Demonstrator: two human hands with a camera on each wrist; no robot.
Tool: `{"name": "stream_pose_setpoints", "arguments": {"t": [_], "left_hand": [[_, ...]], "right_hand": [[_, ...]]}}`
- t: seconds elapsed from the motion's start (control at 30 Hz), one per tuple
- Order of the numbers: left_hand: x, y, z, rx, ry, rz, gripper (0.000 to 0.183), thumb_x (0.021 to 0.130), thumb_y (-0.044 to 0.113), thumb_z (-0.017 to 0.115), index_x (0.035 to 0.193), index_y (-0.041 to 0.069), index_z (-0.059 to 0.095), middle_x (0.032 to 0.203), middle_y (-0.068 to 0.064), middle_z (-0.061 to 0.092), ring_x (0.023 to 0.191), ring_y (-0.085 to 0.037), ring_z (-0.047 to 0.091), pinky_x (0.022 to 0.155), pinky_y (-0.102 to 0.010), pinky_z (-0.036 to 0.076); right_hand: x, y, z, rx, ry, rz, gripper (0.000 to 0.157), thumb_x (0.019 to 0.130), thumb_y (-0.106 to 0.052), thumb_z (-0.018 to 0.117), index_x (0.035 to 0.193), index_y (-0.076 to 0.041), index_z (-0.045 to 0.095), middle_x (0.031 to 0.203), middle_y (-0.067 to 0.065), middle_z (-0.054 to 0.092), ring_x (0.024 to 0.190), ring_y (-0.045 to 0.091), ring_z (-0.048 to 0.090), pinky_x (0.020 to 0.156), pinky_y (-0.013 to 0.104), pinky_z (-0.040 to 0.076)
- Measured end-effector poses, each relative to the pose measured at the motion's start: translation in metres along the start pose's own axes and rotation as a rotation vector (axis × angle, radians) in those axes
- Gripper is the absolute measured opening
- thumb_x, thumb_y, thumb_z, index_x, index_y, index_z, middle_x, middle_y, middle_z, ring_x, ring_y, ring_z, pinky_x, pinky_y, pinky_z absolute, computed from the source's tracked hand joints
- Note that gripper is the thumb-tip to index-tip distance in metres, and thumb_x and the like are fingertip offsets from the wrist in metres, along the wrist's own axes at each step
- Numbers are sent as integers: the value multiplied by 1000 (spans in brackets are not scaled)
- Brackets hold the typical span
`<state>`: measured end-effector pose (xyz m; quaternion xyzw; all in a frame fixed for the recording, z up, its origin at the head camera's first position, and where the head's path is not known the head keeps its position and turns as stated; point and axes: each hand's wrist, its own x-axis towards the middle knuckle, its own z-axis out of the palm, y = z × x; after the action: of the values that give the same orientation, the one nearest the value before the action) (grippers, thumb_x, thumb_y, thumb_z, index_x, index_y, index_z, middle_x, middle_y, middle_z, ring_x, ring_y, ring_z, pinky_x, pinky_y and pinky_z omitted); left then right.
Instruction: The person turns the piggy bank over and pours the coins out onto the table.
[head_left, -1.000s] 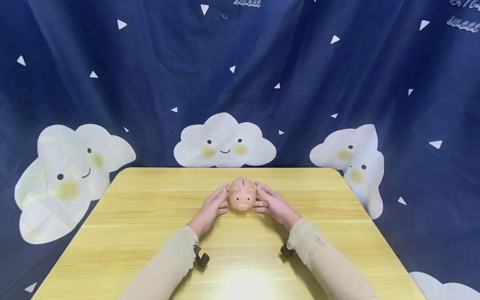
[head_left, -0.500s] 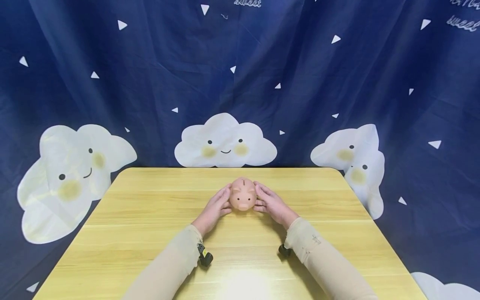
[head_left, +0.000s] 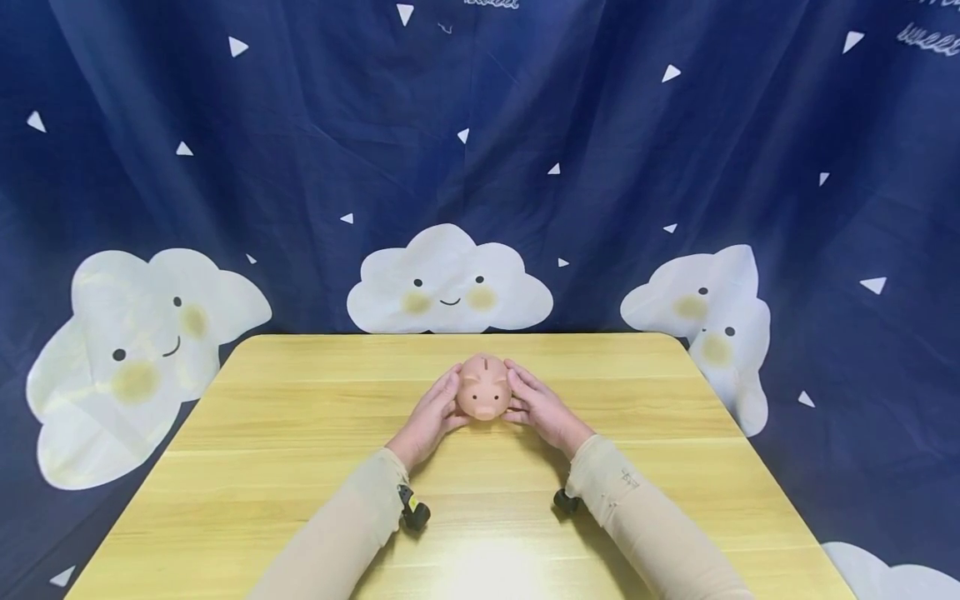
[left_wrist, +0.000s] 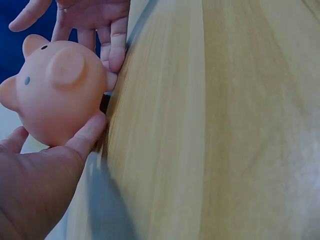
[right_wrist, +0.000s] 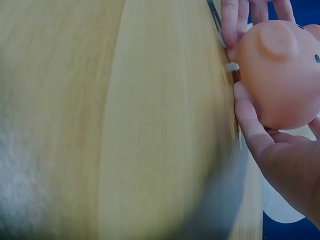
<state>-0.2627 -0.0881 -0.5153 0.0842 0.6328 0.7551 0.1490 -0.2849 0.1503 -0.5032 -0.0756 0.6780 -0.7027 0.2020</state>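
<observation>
Hung behind everything, loosely creased: a dark blue curtain. In front, right up against the cloth by the look of it: a pale wooden table, bright with glare toward the near side. Printed on the fabric beyond: a big left cloud, a smiling middle cloud and a creased right cloud. Slanting in toward each other from the front, both beige: a left sleeve and a right sleeve. Out of the cuffs, set narrow and holding one thing together: a left hand and a right hand, fingers lightly curved. Between them, upright near the far edge of the table: a pink piggy bank. Held by opposite flanks probably because of the round, smooth body, too ready to roll if pressed from one side alone. Cannot tell whether resting on the wood or just clear of it. Strapped beneath the cuffs, presumably for a low look at the fingers' work: a left wrist camera and a right wrist camera. Smaller again: a round snout, turned toward the person. Smallest, on top and uncovered thanks to the sideways hold: a coin slot.
</observation>
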Motion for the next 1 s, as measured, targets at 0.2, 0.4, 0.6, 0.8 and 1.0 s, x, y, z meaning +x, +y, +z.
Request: {"name": "stream_pose_setpoints", "arguments": {"t": [0.2, 0.4, 0.6, 0.8, 1.0], "left_hand": [[1, 0, 3, -18, 8, 20, 72, 114, 54, 39, 172, 16, 19, 176, -24, 23, 156, -49, 37, 122, -61, 46], [0, -1, 4, 22, 15, 36, 70, 114, 40, 49, 172, 14, 19, 179, -18, 17, 155, -48, 38, 117, -56, 53], [-1, -2, 1, 65, 7, 23, 82, 106, 26, 69, 172, 23, 20, 179, -12, 21, 146, -41, 51, 107, -44, 61], [-5, 4, -9, 206, 6, 35, 108, 88, 15, 90, 172, 31, 23, 179, -4, 26, 132, -34, 65, 108, -42, 60], [-9, 11, -15, 275, 13, 67, 112, 83, 6, 92, 171, 29, 26, 176, -5, 32, 122, -30, 69, 100, -36, 64]], "right_hand": [[-1, 0, -1, -9, -27, -20, 73, 113, -42, 50, 173, -21, 16, 170, 28, 35, 123, 20, 67, 116, 54, 53], [-1, 3, -4, -79, -66, -45, 89, 103, -21, 73, 173, -26, 19, 172, 25, 32, 143, 33, 56, 111, 41, 58], [-1, 2, -3, -145, -82, -68, 101, 96, -16, 82, 173, -26, 19, 171, 22, 37, 143, 41, 56, 110, 30, 54], [-2, -2, 1, -152, -90, -71, 98, 97, -22, 81, 173, -27, 19, 171, 23, 37, 133, 36, 64, 102, 36, 60], [-3, -8, 7, -180, -86, -76, 89, 101, -31, 76, 172, -31, 22, 168, 24, 40, 121, 26, 69, 100, 47, 62]]}}
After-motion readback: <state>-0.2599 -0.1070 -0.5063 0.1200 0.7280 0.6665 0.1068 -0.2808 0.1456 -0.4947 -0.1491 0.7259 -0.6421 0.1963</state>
